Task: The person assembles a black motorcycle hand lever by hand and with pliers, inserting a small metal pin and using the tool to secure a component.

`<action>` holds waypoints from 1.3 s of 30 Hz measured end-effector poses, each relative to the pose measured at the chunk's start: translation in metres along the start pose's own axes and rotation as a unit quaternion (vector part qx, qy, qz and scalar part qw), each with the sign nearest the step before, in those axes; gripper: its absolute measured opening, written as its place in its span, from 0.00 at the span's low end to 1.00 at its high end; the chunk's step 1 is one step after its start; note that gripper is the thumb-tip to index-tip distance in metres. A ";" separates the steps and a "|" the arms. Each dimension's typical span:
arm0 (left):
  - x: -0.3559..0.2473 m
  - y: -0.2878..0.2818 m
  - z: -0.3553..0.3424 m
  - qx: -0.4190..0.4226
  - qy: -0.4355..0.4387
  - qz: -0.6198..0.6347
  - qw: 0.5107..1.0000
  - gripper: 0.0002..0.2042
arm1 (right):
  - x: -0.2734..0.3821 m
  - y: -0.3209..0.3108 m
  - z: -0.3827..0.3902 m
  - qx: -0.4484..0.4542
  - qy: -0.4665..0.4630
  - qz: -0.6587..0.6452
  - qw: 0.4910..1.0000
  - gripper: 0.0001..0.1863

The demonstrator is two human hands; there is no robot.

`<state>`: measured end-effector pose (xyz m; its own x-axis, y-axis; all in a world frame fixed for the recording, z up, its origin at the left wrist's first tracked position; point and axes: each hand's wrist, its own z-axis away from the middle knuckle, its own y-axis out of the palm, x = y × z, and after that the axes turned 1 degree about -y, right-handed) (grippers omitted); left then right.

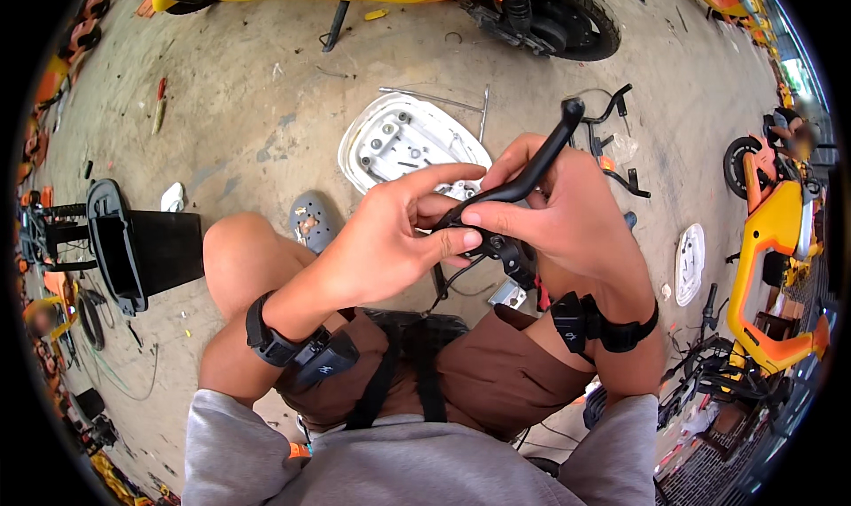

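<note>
A black brake lever [551, 151] with its clamp and a thin cable is held up in front of my lap. My right hand [581, 209] is closed round the lever, its thumb pressed along the near end. My left hand [381, 231] pinches the pivot end, thumb below and fingers curled over the top. The two hands meet at the pivot, and the fingers hide part of it. Beyond them on the floor lies a white plastic shell [355, 151] holding bolts, washers and small parts.
A T-shaped metal rod [485, 114] lies behind the shell. A black bin [164, 251] lies on its side at the left, and a red-handled screwdriver [160, 98] lies beyond it. Yellow scooters [753, 266] stand ahead and at the right. Another person [784, 126] is far right.
</note>
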<state>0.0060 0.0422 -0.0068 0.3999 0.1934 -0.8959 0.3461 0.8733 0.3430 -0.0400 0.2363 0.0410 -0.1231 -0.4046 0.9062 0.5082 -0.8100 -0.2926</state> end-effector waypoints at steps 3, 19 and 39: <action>-0.002 -0.002 -0.001 -0.021 0.005 -0.030 0.999 0.25 | 0.002 0.006 0.000 -0.008 0.006 -0.024 1.000 0.13; -0.011 -0.005 -0.007 -0.110 0.016 0.061 0.992 0.15 | 0.002 -0.004 0.001 -0.067 -0.016 -0.110 0.992 0.26; -0.014 -0.017 0.006 -0.096 0.027 0.073 0.992 0.19 | -0.012 0.011 0.004 -0.060 -0.191 0.059 0.978 0.24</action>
<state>-0.0005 0.0216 0.0020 0.3860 0.3429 -0.8564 0.1174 0.9025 0.4143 -0.0294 0.2337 0.0275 0.2695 -0.3290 0.9051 0.3924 -0.8208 -0.4152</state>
